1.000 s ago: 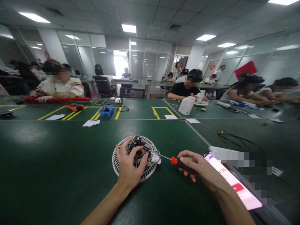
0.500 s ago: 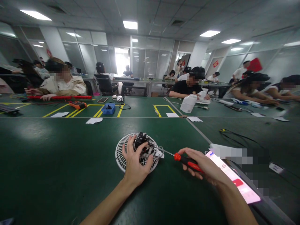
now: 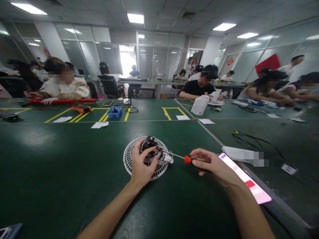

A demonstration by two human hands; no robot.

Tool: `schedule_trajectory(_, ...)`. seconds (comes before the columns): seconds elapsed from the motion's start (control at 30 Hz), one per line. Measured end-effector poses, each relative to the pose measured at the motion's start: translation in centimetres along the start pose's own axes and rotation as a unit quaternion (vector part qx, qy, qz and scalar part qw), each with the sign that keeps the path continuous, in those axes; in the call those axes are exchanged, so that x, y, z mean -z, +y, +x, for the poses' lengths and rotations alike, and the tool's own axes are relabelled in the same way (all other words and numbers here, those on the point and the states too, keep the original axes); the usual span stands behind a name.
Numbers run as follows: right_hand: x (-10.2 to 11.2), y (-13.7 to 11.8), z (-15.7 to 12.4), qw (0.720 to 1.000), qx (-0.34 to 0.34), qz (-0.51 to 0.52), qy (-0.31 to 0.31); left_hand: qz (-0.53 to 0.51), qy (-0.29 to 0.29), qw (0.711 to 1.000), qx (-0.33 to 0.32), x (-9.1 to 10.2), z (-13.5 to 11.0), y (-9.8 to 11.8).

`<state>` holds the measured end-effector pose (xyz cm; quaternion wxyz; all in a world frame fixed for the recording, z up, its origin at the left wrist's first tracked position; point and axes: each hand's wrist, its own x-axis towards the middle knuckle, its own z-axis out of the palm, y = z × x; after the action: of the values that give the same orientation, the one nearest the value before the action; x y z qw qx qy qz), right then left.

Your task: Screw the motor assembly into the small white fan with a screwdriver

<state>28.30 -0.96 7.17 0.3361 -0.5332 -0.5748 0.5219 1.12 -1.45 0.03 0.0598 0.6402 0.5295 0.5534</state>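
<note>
A round white fan grille (image 3: 128, 156) lies on the green table in front of me, with a black fan motor (image 3: 149, 142) and some wiring on it. My left hand (image 3: 143, 162) is curled around the motor and steadies it, thumb on the near side. In my right hand (image 3: 208, 162) is a screwdriver (image 3: 187, 159) with a red and black handle, mostly covered by my fingers. Its long shaft points left, and the tip reaches the motor assembly; the exact contact point is too small to tell. A white plastic connector piece (image 3: 168, 158) sits at the assembly's right side.
Right of my hand lie a lit phone (image 3: 245, 179), a white plastic part (image 3: 239, 154) and a black cable (image 3: 259, 138). Across the table are a blue bin (image 3: 114, 113), an orange multimeter (image 3: 81, 108), paper slips and a white housing (image 3: 200, 105). Several people sit beyond.
My right hand has turned over the screwdriver handle, its fingers now covering more of it. My left hand still grips the motor. The view has shifted slightly.
</note>
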Motion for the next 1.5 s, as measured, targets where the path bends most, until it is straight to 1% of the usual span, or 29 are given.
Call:
schedule_trajectory(0.1, -0.1, -0.1, -0.1, 0.996, -0.064, 0.025, -0.052, 0.007, 0.004, 1.0, -0.009, 0.0, -0.1, 0.0)
schedule_trajectory(0.17, -0.1, -0.1, -0.1, 0.993, -0.083, 0.029, -0.073, 0.012, 0.003, 1.0, -0.012, -0.1, -0.1, 0.0)
schedule_trajectory(0.37, 0.0, -0.2, 0.0, 0.997, -0.053, 0.019, -0.046, 0.03, 0.001, 0.999, -0.027, 0.0, -0.2, -0.1)
schedule_trajectory(0.5, 0.3, -0.4, 0.0, 0.999, -0.034, 0.01, -0.021, 0.037, -0.01, 0.999, -0.034, 0.0, -0.3, -0.2)
schedule_trajectory(0.63, 0.5, 0.1, 0.2, 1.0, 0.02, 0.006, 0.012, 0.038, -0.015, 0.999, -0.034, 0.0, -0.4, -0.4)
schedule_trajectory(0.73, 0.4, 0.6, 0.4, 0.999, 0.043, 0.011, 0.004, 0.037, -0.014, 0.999, -0.036, 0.0, -0.4, -0.4)
schedule_trajectory(0.8, 0.3, 0.7, 0.5, 0.999, 0.03, 0.02, -0.011, 0.038, -0.014, 0.998, -0.039, 0.0, -0.4, -0.4)
schedule_trajectory(0.93, -0.1, 0.4, 0.4, 0.998, -0.05, 0.034, -0.036, 0.049, -0.01, 0.998, -0.047, -0.1, -0.4, -0.3)
schedule_trajectory(1.0, -0.1, 0.3, 0.4, 0.997, -0.066, 0.027, -0.04, 0.056, -0.009, 0.997, -0.049, -0.1, -0.4, -0.3)
schedule_trajectory(1.2, 0.5, 0.5, 0.5, 1.0, -0.014, -0.017, -0.015, 0.064, -0.018, 0.997, -0.043, -0.2, -0.3, -0.1)
schedule_trajectory(1.33, 0.7, 0.6, 0.7, 1.0, 0.009, -0.018, 0.001, 0.066, -0.02, 0.997, -0.034, -0.2, -0.3, 0.0)
schedule_trajectory(1.5, 0.6, 0.4, 0.7, 0.997, 0.062, -0.02, 0.051, 0.063, -0.016, 0.997, -0.041, -0.2, -0.3, 0.0)
